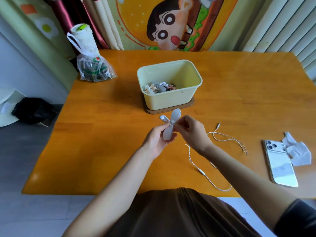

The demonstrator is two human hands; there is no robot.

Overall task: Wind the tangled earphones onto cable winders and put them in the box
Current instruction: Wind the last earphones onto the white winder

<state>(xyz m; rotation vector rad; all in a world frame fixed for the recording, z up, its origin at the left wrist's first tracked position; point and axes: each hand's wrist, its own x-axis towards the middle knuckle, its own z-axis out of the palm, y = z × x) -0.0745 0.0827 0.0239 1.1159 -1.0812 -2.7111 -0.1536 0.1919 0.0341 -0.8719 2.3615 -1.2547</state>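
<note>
My left hand (156, 140) grips the lower lobe of the grey cable winder (175, 114) over the counter (102, 151), my right hand (194, 132) pinches the earphones (163, 118) cord at its waist, slack trailing toward 4 o'clock, and the box (171, 100) sits at 12 o'clock.

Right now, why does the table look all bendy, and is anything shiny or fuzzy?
Head view: the wide-angle lens bows the table edges; head view: pale glare lies on the phone; head view: light is soft, shadows faint; head view: the left hand, right hand and cable winder look slightly fuzzy, the earphone cable is thin but traceable.
</note>
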